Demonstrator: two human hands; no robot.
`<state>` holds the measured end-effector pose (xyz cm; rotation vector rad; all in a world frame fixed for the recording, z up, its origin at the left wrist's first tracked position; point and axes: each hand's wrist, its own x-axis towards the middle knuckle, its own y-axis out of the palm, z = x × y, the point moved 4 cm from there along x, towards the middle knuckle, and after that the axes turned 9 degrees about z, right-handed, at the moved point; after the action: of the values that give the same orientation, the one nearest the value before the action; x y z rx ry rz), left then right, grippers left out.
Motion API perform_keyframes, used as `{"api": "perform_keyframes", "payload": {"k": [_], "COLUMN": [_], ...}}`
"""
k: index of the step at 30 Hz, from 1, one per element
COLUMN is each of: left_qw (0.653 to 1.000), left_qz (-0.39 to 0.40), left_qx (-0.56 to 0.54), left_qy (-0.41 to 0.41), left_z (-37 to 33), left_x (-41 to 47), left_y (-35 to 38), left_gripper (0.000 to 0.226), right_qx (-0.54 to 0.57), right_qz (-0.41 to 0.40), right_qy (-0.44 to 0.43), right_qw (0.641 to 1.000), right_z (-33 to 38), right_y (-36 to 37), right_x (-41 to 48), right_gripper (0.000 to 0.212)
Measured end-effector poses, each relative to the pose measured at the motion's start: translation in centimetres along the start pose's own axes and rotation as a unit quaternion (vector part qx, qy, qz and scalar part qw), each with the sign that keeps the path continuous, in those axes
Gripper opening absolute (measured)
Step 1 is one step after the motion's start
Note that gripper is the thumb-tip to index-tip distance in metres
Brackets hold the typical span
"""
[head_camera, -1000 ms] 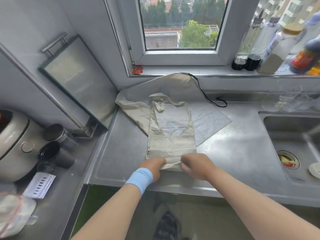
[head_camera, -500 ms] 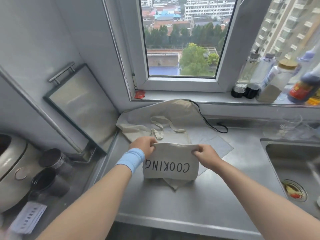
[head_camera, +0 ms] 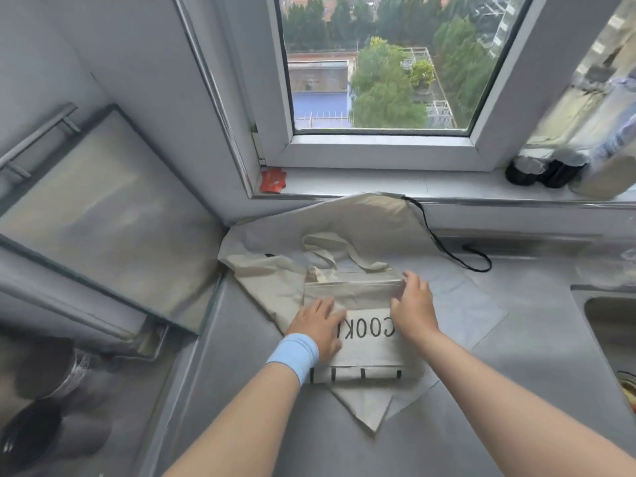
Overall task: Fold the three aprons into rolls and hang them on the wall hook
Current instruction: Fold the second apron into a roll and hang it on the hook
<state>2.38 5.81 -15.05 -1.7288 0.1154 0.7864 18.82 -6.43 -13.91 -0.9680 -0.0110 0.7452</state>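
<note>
The folded beige apron (head_camera: pixel 364 356) lies on the steel counter (head_camera: pixel 516 390) under both palms, running lengthwise away from the person. Its straps (head_camera: pixel 344 242) loop out beyond the fingertips. The left hand (head_camera: pixel 318 327) and right hand (head_camera: pixel 411 306) press flat with straight fingers. Between them shows upside-down black lettering, "COOK", the rest covered; black dashes line the edge nearest the wrists.

Bare grey steel countertop (head_camera: pixel 516 401) gives open room right of & nearer than the folded beige cloth apron (head_camera: pixel 364 342), as far as the sunken steel sink (head_camera: pixel 585 290). Left: big flat steel tray w/ bar handle (head_camera: pixel 103 208) leans on the wall, lower edge just beside the cloth. Behind: thin black cord (head_camera: pixel 444 246) on the counter; white window sill (head_camera: pixel 395 184) w/ dark-lidded jars (head_camera: pixel 543 172) at its right end.
</note>
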Motion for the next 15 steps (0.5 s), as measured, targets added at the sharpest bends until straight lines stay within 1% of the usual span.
{"api": "perform_keyframes", "payload": {"k": [1, 2, 3, 4, 5, 6, 7, 8, 9, 10, 12, 14, 15], "left_qw": [1.000, 1.000, 1.000, 1.000, 0.999, 0.998, 0.996, 0.995, 0.996, 0.997, 0.998, 0.995, 0.994], "left_qz": [0.017, 0.025, 0.019, 0.000, -0.030, -0.060, -0.083, -0.088, -0.071, -0.038, 0.029, 0.053, 0.053], "left_qx": [0.005, 0.005, 0.004, 0.007, 0.010, 0.009, 0.003, -0.010, -0.026, -0.034, -0.010, 0.043, 0.053], "left_qy": [-0.003, -0.005, -0.006, -0.004, 0.002, 0.012, 0.024, 0.034, 0.044, 0.051, 0.060, 0.071, 0.073], "left_z": [0.3, 0.6, 0.8, 0.9, 0.8, 0.8, 0.7, 0.6, 0.6, 0.5, 0.2, -0.2, -0.5], "left_x": [0.5, 1.0, 1.3, 1.4, 1.3, 1.2, 1.0, 0.7, 0.4, 0.1, -0.8, -1.6, -1.9], "left_y": [0.5, 0.9, 0.9, 0.7, 0.3, -0.1, -0.5, -0.7, -0.6, -0.3, 0.4, 1.0, 1.1], "left_gripper": [0.068, 0.069, 0.069, 0.067, 0.062, 0.054, 0.045, 0.039, 0.039, 0.044, 0.059, 0.067, 0.065], "right_qx": [-0.087, -0.153, -0.184, -0.197, -0.204, -0.221, -0.250, -0.286, -0.320, -0.349, -0.394, -0.417, -0.417], "right_qz": [-0.024, -0.042, -0.035, -0.007, 0.046, 0.108, 0.164, 0.198, 0.219, 0.232, 0.237, 0.213, 0.206], "right_qy": [-0.042, -0.101, -0.174, -0.252, -0.317, -0.358, -0.375, -0.378, -0.374, -0.371, -0.374, -0.382, -0.377], "right_qw": [0.995, 0.982, 0.967, 0.947, 0.925, 0.901, 0.877, 0.858, 0.842, 0.829, 0.806, 0.797, 0.801], "right_z": [0.2, 0.4, 0.9, 1.2, 1.4, 1.5, 1.4, 1.1, 0.8, 0.5, 0.1, 0.0, 0.1], "right_y": [0.3, 0.6, 1.0, 1.5, 2.1, 2.7, 3.1, 3.5, 3.6, 3.7, 3.7, 3.7, 3.6], "right_x": [-0.1, -0.4, -0.9, -1.6, -2.4, -3.2, -3.9, -4.3, -4.4, -4.5, -4.7, -5.0, -5.1], "right_gripper": [0.060, 0.061, 0.054, 0.044, 0.036, 0.035, 0.040, 0.046, 0.051, 0.057, 0.061, 0.054, 0.048]}}
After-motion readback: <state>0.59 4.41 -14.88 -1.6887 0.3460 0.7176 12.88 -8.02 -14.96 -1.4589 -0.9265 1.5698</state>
